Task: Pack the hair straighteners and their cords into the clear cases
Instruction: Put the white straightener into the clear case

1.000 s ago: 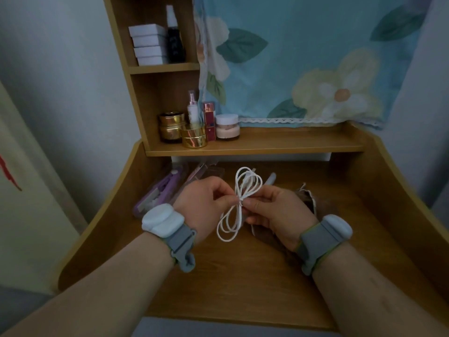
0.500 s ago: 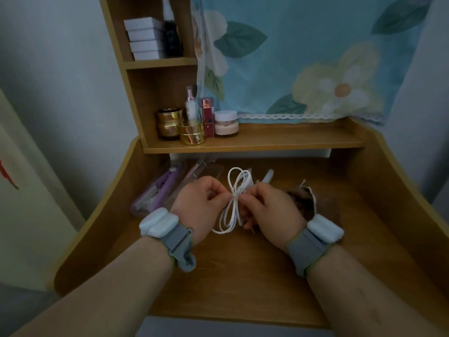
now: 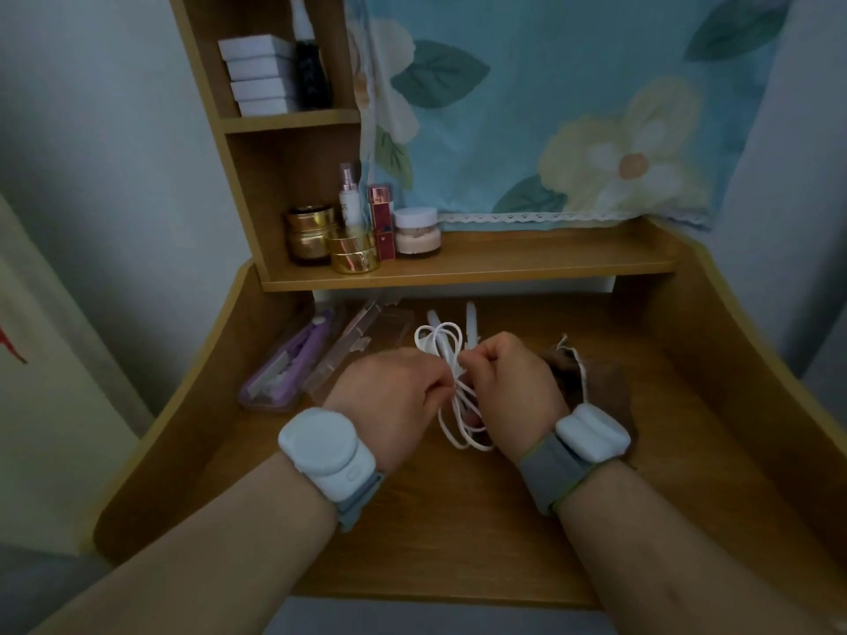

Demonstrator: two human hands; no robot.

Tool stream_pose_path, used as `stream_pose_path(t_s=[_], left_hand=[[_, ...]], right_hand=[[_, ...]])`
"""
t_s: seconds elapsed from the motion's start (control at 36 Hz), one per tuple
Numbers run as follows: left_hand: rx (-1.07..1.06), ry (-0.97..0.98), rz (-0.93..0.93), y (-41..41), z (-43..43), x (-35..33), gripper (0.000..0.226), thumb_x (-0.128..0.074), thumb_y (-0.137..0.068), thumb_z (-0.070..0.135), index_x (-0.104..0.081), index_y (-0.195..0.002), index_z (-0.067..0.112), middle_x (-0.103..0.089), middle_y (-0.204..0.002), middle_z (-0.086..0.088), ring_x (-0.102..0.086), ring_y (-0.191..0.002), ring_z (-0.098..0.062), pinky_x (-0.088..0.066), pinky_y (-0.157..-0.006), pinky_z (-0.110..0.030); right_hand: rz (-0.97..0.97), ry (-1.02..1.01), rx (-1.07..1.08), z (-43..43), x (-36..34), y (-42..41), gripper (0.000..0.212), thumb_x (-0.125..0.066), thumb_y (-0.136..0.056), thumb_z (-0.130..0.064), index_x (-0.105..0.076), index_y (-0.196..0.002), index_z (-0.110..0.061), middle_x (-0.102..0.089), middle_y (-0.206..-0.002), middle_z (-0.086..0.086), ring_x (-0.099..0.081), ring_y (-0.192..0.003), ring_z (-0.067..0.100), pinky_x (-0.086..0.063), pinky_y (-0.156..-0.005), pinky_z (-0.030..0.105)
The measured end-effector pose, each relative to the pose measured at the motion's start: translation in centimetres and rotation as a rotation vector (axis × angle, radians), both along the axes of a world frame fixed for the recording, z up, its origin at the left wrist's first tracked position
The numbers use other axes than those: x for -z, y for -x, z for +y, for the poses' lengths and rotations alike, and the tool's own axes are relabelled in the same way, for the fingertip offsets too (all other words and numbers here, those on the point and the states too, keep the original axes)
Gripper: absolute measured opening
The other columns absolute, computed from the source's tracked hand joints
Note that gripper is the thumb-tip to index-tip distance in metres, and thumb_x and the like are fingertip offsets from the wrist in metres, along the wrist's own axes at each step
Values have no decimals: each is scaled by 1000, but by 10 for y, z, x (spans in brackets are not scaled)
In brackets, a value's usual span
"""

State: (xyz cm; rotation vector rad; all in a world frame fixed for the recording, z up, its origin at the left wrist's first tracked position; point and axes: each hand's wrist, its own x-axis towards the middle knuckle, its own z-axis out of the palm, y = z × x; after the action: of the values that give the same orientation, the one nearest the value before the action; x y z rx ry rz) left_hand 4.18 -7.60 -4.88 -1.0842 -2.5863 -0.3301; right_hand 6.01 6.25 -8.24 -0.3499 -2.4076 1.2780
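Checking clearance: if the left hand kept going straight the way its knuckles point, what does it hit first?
Likely the white cord it already pinches, then the right hand just beyond; the left hand points toward it. Depth is unclear.

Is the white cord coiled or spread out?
Coiled: the white cord forms bundled loops, pinched at the middle by the left hand and right hand.

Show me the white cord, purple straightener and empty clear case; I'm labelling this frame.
white cord (image 3: 463, 435): head view, lower loops.
purple straightener (image 3: 300, 348): head view, mid-body.
empty clear case (image 3: 362, 339): head view, lid.
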Motion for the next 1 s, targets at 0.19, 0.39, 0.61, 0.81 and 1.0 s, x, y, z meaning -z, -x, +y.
stream_pose_path(t_s=[0.19, 0.39, 0.61, 0.81, 1.0], left_hand=[[6, 201, 55, 1, 4, 2, 29, -35, -101, 34, -58, -116, 26, -62, -107, 5, -57, -95, -13, -47, -85, -28], [31, 67, -125, 6, -1, 8, 27, -41, -99, 29, -59, -119, 30, -61, -116, 10, -55, -104, -7, -44, -90, -25], [-172, -370, -351, 16, -2, 8, 9, -56, -91, 39, -51, -96, 34, -69, -85, 11, -65, -77, -2, -57, -74, -31], [-279, -198, -224, 15, 10, 2, 22, -53, -85, 58, -53, -88, 36, -61, -78, 12, -56, -70, -1, -50, -63, -23], [-305, -299, -361, 25, 8, 3, 23, -53, -92, 39, -62, -80, 23, -67, -77, 4, -62, -71, -11, -52, -67, -29]], right_hand=[[-52, -79, -116, -2, -6, -7, 18, -51, -93, -42, -46, -77, -34, -59, -79, -7, -60, -72, 6, -53, -67, 25], [22, -19, -196, -1, -6, -11, 23, -48, -96, -35, -64, -84, -24, -65, -79, -2, -63, -73, 11, -54, -71, 28], [-21, 48, -192, 0, -5, -10, 26, -61, -87, -14, -43, -86, -33, -66, -97, -9, -63, -84, 5, -54, -69, 23], [-79, -143, -186, -5, 1, -7, 20, -61, -89, -26, -44, -97, -33, -65, -93, -8, -62, -81, 4, -56, -71, 26], [-36, -151, -214, -5, 1, -7, 15, -59, -91, -27, -48, -97, -35, -66, -105, -10, -61, -92, 2, -54, -80, 24]])
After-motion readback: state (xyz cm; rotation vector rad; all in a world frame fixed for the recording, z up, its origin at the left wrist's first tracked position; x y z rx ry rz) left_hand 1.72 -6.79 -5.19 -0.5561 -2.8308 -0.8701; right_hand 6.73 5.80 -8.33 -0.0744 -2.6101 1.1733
